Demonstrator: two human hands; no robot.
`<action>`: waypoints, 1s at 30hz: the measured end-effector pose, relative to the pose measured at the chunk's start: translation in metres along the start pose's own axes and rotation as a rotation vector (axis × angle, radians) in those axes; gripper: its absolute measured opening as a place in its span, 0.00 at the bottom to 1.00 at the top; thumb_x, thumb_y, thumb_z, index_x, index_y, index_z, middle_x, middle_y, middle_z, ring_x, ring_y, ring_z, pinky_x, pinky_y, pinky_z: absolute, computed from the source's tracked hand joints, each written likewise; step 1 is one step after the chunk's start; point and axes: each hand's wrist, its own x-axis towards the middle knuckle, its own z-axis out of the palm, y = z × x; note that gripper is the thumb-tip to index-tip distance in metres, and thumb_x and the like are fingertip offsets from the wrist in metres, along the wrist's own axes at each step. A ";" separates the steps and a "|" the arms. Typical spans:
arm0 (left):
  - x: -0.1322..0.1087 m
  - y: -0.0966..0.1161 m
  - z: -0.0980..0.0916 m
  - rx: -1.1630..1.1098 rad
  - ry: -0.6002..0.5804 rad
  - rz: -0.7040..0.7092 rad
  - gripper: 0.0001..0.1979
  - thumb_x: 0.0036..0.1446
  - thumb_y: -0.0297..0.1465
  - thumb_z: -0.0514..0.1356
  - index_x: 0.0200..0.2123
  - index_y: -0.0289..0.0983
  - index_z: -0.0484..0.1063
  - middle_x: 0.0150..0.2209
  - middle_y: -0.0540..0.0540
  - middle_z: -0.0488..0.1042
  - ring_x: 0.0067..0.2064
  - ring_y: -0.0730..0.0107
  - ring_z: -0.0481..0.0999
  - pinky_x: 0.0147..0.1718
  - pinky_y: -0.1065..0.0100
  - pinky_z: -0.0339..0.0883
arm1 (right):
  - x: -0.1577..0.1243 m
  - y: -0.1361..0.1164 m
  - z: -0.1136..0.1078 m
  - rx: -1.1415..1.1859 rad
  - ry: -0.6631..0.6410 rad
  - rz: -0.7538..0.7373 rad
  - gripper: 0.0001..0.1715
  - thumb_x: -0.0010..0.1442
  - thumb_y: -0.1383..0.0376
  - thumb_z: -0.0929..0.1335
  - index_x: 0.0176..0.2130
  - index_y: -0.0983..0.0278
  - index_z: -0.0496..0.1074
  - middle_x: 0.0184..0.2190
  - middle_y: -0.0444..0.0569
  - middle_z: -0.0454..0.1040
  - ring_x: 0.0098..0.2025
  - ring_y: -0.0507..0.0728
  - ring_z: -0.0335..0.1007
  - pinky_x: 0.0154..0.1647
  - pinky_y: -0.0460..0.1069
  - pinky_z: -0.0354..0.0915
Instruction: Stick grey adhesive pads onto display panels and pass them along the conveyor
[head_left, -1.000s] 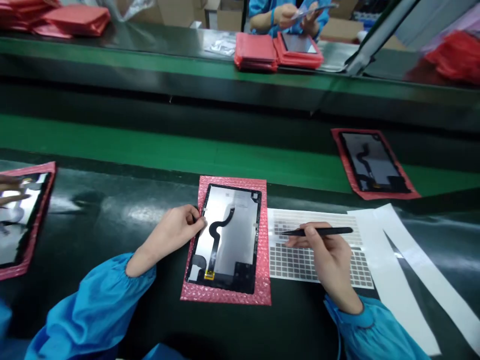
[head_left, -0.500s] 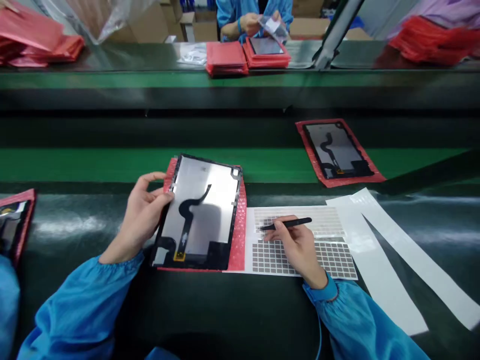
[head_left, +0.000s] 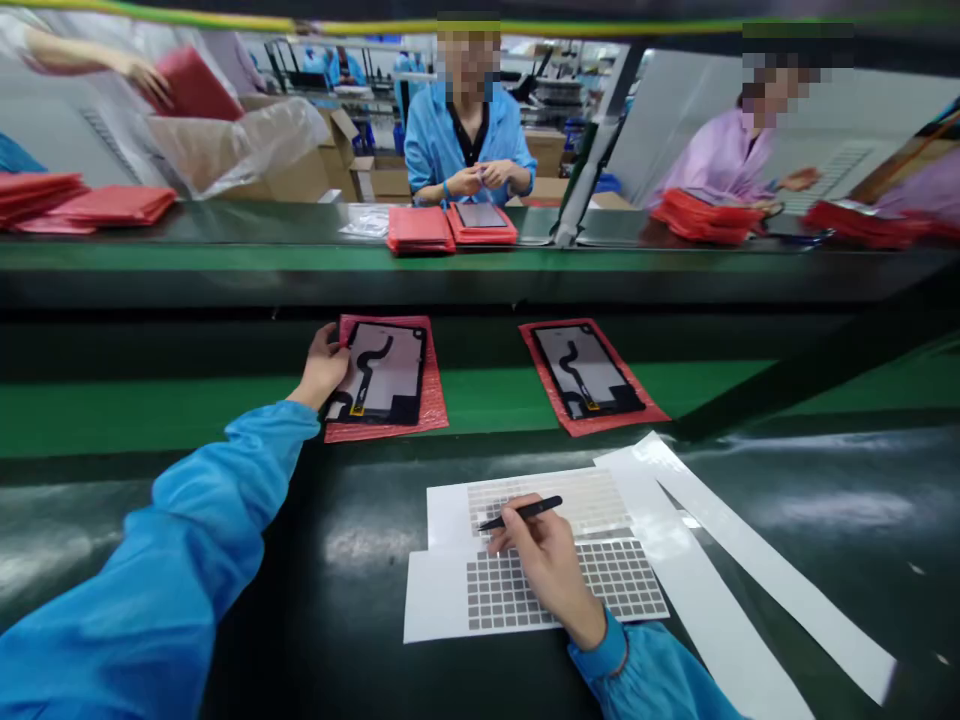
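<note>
My left hand (head_left: 324, 368) grips the left edge of a screen panel (head_left: 397, 370) lying on a red bubble-wrap sleeve (head_left: 435, 400), over the green belt. A curved black ribbon runs across the panel's silvery back. My right hand (head_left: 551, 560) is closed on black tweezers (head_left: 534, 508), held above a white sheet with rows of small pale stickers (head_left: 585, 500). Beneath that hand lies another sheet, with grey square stickers (head_left: 622, 580). A second panel (head_left: 589, 370) on a red sleeve rests further right on the belt.
White paper strips (head_left: 780, 560) lie right of the sticker sheets. A dark slanting bar (head_left: 825, 350) crosses at the right. Red sleeve stacks (head_left: 420, 230) stand on the raised far shelf (head_left: 262, 257), with people behind it.
My left hand has moved the panel and its sleeve forward, from the near table to the green belt. My right hand still holds the tweezers over the sheets. The view has tilted up.
</note>
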 end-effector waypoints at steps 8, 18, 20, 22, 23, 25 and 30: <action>-0.055 0.022 0.093 0.257 -0.454 -0.010 0.19 0.68 0.39 0.63 0.57 0.36 0.72 0.56 0.40 0.74 0.52 0.58 0.77 0.50 0.52 0.76 | -0.010 -0.006 0.002 0.040 0.086 -0.174 0.15 0.71 0.54 0.68 0.39 0.63 0.73 0.25 0.49 0.81 0.25 0.58 0.83 0.29 0.50 0.78; -0.095 0.066 0.257 0.299 -0.709 -0.285 0.21 0.67 0.39 0.64 0.57 0.34 0.72 0.55 0.38 0.74 0.52 0.59 0.78 0.49 0.54 0.76 | -0.025 -0.010 -0.001 -0.025 0.152 -0.431 0.07 0.72 0.62 0.67 0.42 0.62 0.74 0.27 0.48 0.81 0.27 0.57 0.84 0.31 0.51 0.79; -0.092 0.067 0.256 0.278 -0.679 -0.298 0.21 0.67 0.39 0.64 0.58 0.34 0.71 0.56 0.38 0.74 0.52 0.58 0.78 0.50 0.53 0.76 | -0.024 -0.009 -0.001 -0.030 0.157 -0.436 0.06 0.72 0.63 0.68 0.42 0.62 0.74 0.26 0.47 0.81 0.27 0.58 0.84 0.32 0.51 0.79; -0.091 0.066 0.251 0.235 -0.641 -0.298 0.21 0.67 0.39 0.63 0.58 0.35 0.71 0.56 0.38 0.74 0.53 0.58 0.77 0.51 0.52 0.76 | -0.023 -0.008 -0.002 -0.022 0.160 -0.424 0.06 0.71 0.62 0.68 0.42 0.62 0.75 0.26 0.48 0.82 0.27 0.58 0.84 0.32 0.52 0.79; -0.092 0.066 0.247 0.204 -0.619 -0.292 0.21 0.67 0.39 0.63 0.58 0.35 0.71 0.56 0.39 0.74 0.53 0.57 0.77 0.51 0.52 0.76 | -0.023 -0.008 -0.002 -0.012 0.164 -0.412 0.07 0.71 0.61 0.68 0.42 0.62 0.74 0.26 0.48 0.82 0.27 0.58 0.84 0.32 0.52 0.79; -0.093 0.066 0.236 0.129 -0.568 -0.269 0.20 0.68 0.40 0.63 0.58 0.35 0.71 0.56 0.39 0.74 0.52 0.58 0.78 0.50 0.52 0.76 | -0.022 -0.007 -0.004 0.013 0.178 -0.380 0.09 0.71 0.59 0.68 0.43 0.62 0.74 0.26 0.48 0.82 0.27 0.58 0.84 0.31 0.52 0.79; -0.089 0.069 0.174 -0.033 -0.354 -0.175 0.19 0.68 0.39 0.63 0.57 0.36 0.72 0.54 0.41 0.75 0.49 0.61 0.78 0.46 0.55 0.77 | -0.018 -0.010 -0.010 0.064 0.185 -0.258 0.14 0.71 0.54 0.68 0.41 0.62 0.72 0.24 0.46 0.81 0.24 0.57 0.82 0.30 0.52 0.79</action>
